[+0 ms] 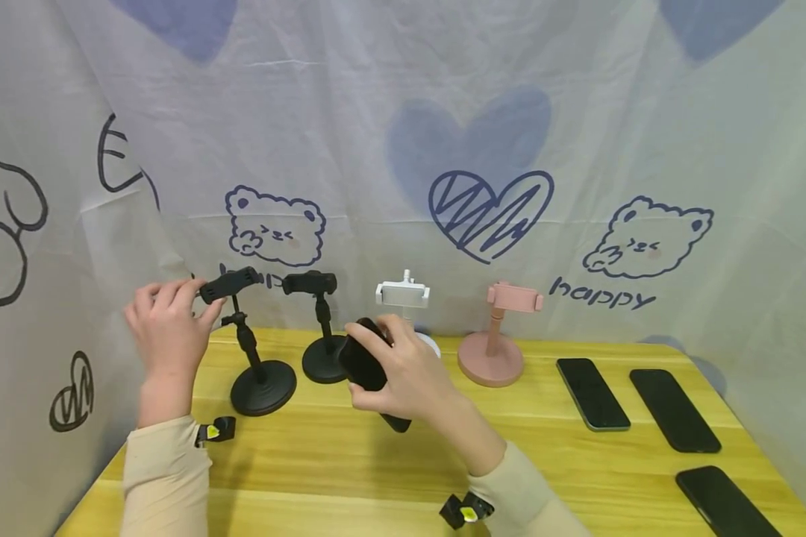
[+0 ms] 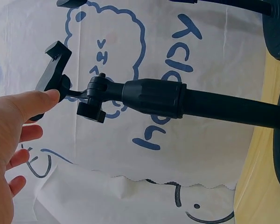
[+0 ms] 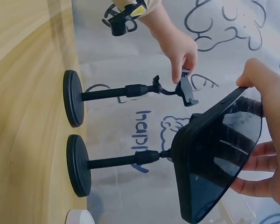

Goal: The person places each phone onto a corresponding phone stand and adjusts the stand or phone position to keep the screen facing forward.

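Observation:
My left hand [image 1: 169, 328] pinches the clamp [image 1: 230, 284] at the top of the leftmost black phone stand [image 1: 248, 343]. Thumb and fingers sit at the clamp's lower end in the left wrist view, where the stand's knob and pole [image 2: 154, 97] also show. In my right hand [image 1: 410, 365] is a black smartphone [image 1: 363, 362], tilted and lifted above the table. The right wrist view shows thumb and fingers gripping the phone [image 3: 214, 154] by its edges, its glossy face visible. A second black phone stand [image 1: 322, 328] is just behind, between the two hands.
A white phone stand [image 1: 403, 294], partly hidden by my right hand, and a pink one [image 1: 492, 360] stand along the back of the wooden table [image 1: 295, 477]. On the right lie three dark phones, one of them [image 1: 592, 395] nearest the pink stand. Printed cloth hangs behind.

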Motion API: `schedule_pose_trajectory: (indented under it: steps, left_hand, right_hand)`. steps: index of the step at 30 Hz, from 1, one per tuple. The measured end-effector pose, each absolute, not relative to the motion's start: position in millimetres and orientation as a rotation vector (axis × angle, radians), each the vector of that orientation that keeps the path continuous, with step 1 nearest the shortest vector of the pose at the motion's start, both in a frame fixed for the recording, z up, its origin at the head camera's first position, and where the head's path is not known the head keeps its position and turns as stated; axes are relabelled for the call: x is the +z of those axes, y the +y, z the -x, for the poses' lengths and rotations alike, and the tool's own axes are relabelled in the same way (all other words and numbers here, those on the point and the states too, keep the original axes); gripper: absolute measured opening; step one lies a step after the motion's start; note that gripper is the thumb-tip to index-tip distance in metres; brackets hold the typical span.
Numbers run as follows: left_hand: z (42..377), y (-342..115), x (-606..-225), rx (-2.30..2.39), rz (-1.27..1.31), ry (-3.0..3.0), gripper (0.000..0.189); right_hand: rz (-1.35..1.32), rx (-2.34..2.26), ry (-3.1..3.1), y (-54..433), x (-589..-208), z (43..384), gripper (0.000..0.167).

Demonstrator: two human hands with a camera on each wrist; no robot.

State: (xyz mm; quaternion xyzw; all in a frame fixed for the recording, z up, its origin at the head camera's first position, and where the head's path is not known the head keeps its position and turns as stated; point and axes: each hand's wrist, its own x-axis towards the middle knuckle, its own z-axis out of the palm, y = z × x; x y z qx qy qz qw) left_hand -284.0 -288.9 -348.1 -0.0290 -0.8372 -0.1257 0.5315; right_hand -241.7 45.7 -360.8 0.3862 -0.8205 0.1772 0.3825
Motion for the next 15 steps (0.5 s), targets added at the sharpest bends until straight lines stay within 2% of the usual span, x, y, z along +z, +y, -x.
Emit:
schedule_pose_trajectory:
  steps: [15]
  left_hand:
    - [287.9,-289.4,-351.3,-0.306,0.1,-1.991,0.035]
  right_hand:
    - [-1.016,0.32,-1.85,24.9,-358.3,260.1,0.07]
